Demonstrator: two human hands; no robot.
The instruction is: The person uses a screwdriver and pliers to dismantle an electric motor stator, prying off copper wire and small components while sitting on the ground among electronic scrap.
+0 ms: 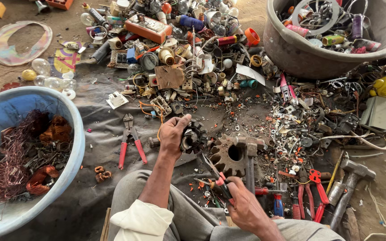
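While the left hand (171,134) is clamping a small motor core (193,138) at frame centre to steady it, the right hand (242,203) is gripping cutters (215,176) closed-fisted, angling their tip toward the core beside a rusty gear (228,156).

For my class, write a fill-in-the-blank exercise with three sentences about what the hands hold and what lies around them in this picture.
1. The left hand grips a small dark motor part, while the right hand holds ____ with red handles.
2. The pliers lying alone on the grey cloth have ____ handles.
3. The blue basin on the left holds tangled copper ____.

Missing words: cutters; red; wire
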